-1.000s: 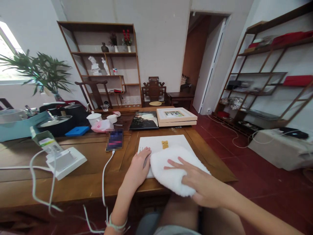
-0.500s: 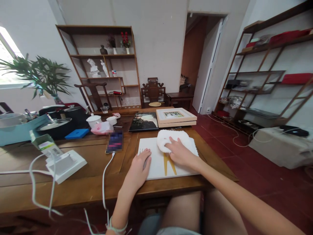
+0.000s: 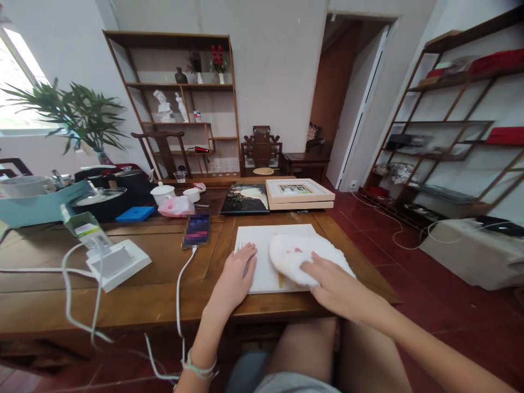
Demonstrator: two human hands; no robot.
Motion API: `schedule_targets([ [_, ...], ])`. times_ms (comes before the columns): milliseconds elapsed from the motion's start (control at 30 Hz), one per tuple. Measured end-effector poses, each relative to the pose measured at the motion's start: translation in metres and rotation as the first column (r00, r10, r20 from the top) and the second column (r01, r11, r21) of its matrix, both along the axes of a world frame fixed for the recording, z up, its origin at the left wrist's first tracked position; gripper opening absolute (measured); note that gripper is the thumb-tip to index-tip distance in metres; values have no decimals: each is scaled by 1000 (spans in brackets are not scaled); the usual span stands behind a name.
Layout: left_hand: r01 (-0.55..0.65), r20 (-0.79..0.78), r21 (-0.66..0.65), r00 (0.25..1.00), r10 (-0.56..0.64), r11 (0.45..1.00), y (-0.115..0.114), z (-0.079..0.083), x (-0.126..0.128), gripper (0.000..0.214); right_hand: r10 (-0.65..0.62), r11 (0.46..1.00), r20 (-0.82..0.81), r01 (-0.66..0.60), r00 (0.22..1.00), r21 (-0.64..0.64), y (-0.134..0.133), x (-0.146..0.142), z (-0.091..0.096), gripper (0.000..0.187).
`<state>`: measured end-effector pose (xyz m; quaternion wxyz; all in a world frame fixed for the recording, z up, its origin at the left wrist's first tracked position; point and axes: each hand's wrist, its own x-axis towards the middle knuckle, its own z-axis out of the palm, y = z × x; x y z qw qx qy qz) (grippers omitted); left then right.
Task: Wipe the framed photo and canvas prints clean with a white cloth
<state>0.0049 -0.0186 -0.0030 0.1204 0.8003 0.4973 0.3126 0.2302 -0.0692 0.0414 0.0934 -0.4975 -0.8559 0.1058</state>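
A white panel (image 3: 262, 259) with yellow markings lies flat on the wooden table near its front edge. My left hand (image 3: 237, 275) rests on the panel's left side, fingers stretched out and holding nothing. On the right half, my right hand (image 3: 331, 284) grips a fluffy white cloth (image 3: 303, 254) that bears small pink marks. The cloth covers most of the yellow markings and hangs over the panel's right side. Part of my right fingers is hidden in its folds.
Behind the panel lie a dark picture (image 3: 245, 198) and light wooden frames (image 3: 301, 202), stacked. To the left are a phone (image 3: 197, 230) on a white cable, an opened white box (image 3: 118, 265), a blue box (image 3: 135, 213) and a lidded white bowl (image 3: 162, 192). The wooden table (image 3: 172, 295) ends at right.
My right hand has slid the cloth right and toward me across the panel, and the cloth looks more spread out. My left hand stays on the panel. The view has shifted slightly.
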Motion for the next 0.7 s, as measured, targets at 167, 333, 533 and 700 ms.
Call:
schedule_targets([
  [167, 0, 25, -5, 1000, 1, 1000, -1, 1, 0, 35, -201, 974, -20, 202, 979, 103, 63, -6, -4, 45],
  [333, -1, 93, -3, 996, 1, 1000, -3, 5, 1, 43, -135, 982, 12, 132, 991, 137, 75, -33, -9, 49],
  [533, 27, 176, 39, 984, -34, 999, -4, 4, -1, 49, 277, 939, 167, -303, 946, 163, 25, -46, -2, 39],
  [700, 28, 176, 33, 984, -33, 999, -4, 5, -1, 50, 527, 835, 150, -542, 837, 90, -5, -33, 9, 36],
])
